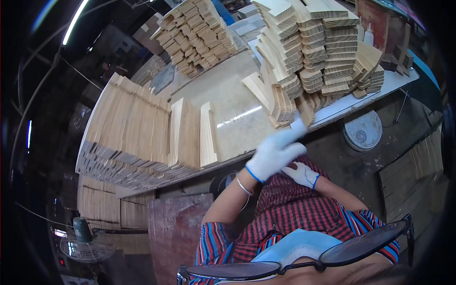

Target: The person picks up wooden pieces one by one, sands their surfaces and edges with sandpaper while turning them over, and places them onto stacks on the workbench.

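Note:
My left hand point(275, 155), in a white glove with a blue cuff, is in front of the table's near edge. Its fingers stretch up and to the right, slightly blurred, with the thumb apart, and no object shows in it. Just behind and below it is my right hand point(303, 175), gloved as well, close to the checked apron point(289, 209). Its fingers point left, looking parted, though my left hand partly covers them. Beyond my hands, several shaped wooden pieces point(280, 107) lean at the table edge below a tall stack of cut wooden pieces point(313, 52).
A long row of upright wooden boards point(128, 123) fills the table's left side, with a single board point(207, 135) standing beside it. Another wood pile point(197, 38) is at the back. A white bucket point(363, 130) stands on the floor at right; a fan point(85, 240) is at lower left.

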Action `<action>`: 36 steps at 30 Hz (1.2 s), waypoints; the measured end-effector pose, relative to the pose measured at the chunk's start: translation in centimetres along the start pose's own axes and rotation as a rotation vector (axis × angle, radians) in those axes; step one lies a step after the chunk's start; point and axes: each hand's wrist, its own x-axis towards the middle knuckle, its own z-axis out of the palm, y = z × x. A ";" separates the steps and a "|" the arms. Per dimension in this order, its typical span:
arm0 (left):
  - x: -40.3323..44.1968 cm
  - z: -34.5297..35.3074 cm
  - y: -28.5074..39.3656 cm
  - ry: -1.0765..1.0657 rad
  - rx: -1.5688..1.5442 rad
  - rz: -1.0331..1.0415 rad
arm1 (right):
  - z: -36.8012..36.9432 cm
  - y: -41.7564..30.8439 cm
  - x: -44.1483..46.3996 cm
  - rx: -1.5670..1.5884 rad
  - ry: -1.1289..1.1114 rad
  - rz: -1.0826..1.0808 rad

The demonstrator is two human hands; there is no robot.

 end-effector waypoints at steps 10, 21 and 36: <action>10.8 -10.1 5.2 0.499 0.204 0.219 | -0.6 0.0 0.5 -0.119 -0.013 0.103; 28.6 -11.7 16.6 0.421 0.901 -0.042 | -1.3 -0.4 0.5 -0.033 0.014 0.121; 4.8 -13.6 1.7 0.526 0.379 -0.032 | -2.7 -2.0 -0.8 0.243 0.021 0.012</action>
